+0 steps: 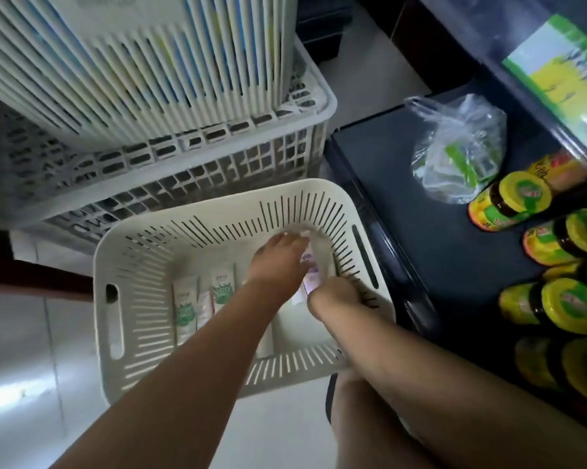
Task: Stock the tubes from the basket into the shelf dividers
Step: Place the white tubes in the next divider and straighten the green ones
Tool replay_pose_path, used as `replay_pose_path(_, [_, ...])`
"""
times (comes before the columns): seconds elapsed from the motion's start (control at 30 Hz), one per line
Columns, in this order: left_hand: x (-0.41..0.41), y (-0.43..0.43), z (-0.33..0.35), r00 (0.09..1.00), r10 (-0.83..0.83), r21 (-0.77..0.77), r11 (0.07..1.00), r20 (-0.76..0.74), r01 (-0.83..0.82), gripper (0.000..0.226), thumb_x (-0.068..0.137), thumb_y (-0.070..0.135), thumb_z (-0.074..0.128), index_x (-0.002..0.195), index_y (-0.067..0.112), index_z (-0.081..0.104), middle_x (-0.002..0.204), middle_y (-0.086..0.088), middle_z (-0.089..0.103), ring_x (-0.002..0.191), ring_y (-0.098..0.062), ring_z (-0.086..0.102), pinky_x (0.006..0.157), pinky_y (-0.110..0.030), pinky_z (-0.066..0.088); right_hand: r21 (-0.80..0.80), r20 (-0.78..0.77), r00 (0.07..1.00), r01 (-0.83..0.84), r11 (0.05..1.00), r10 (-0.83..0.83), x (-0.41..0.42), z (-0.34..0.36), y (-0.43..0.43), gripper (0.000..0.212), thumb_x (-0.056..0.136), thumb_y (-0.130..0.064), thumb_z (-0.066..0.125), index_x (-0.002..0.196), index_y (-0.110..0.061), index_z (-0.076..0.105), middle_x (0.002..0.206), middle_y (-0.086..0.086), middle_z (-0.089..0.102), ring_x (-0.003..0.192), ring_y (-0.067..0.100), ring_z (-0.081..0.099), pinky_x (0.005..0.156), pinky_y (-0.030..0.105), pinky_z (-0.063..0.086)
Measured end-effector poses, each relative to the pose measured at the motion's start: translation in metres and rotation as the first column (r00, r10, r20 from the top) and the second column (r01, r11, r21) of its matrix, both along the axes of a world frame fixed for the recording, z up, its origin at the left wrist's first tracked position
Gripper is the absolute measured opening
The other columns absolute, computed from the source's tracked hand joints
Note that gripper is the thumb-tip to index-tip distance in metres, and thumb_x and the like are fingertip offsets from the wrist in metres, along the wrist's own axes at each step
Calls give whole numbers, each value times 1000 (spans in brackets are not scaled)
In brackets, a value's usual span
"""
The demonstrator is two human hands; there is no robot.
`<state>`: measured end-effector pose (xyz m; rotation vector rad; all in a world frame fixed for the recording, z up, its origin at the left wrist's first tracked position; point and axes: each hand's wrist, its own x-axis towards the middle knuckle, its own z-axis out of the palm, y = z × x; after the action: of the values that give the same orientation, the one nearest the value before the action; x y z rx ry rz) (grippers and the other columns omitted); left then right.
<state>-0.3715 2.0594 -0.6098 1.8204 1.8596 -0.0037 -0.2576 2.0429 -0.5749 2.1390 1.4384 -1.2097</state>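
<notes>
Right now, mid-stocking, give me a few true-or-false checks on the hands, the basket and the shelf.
1. The left hand and right hand are both inside the white basket. True.
2. The green-labelled tubes stand on the shelf. False: they lie in the basket.
3. Yellow-lidded jars sit on the dark shelf. True.
4. The clear plastic bag is in the basket. False: it sits on the shelf.

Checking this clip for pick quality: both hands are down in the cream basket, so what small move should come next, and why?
Probably lift the purple tube straight up out of the basket. The right hand looks curled round its near end and the left hand lies over its far end, fingers blurred, so it seems gathered; the green-printed tubes can wait.
</notes>
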Motion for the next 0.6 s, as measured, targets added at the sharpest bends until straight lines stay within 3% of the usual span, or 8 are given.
replay_pose_path(0.07, [-1,8,-13,997,25,-63,998,-78,-30,54,97,46,59,143,21,48,149,-5,50,134,-29,46,102,-42,43,-20,73,997,-31,999,33,4,-5,0,37,104,-25,47,129,-2,61,131,14,64,123,31,60,90,32,48])
replay_pose_path(0.13, [-1,12,-22,987,92,-134,985,-132,-109,60,93,54,61,139,17,49,146,-11,49,130,-32,46,98,-45,44,-12,49,994,-99,995,99,3,-8,2,31,100,-20,49,123,-5,62,126,14,64,119,32,61,86,35,48])
replay_pose_path(0.27, [3,19,-30,962,198,-184,955,-188,-233,94,78,73,66,148,16,41,150,-11,36,134,-33,35,99,-51,39,19,19,989,-149,989,149,5,-12,6,8,94,-24,55,100,-19,58,118,12,65,110,32,63,74,33,43])
replay_pose_path(0.37, [12,23,-28,957,217,-206,945,-192,-255,100,73,71,71,150,15,41,154,-10,31,138,-32,30,103,-50,36,5,-12,995,-97,995,97,2,-14,11,18,94,-24,57,110,-18,63,122,10,65,114,30,63,73,33,41])
replay_pose_path(0.5, [18,26,-32,909,413,-241,877,-64,-415,105,66,52,83,149,8,36,148,-6,33,134,-31,34,106,-47,36,-78,-52,997,51,996,-56,3,-17,17,38,93,-27,64,130,-17,62,133,6,62,121,25,60,71,30,38])
replay_pose_path(0.53, [17,25,-36,892,453,-239,864,-17,-443,103,60,50,86,144,9,42,144,-4,37,131,-30,38,105,-44,39,-77,-68,993,87,993,-92,4,-19,17,38,94,-26,65,130,-17,61,133,6,61,122,25,60,71,29,37])
replay_pose_path(0.6, [10,22,-39,868,491,-209,859,75,-468,76,51,48,89,114,14,65,127,-4,54,116,-27,51,88,-35,47,-65,-101,984,141,988,-148,5,-20,17,36,95,-23,64,129,-14,62,132,7,62,122,26,60,72,29,38])
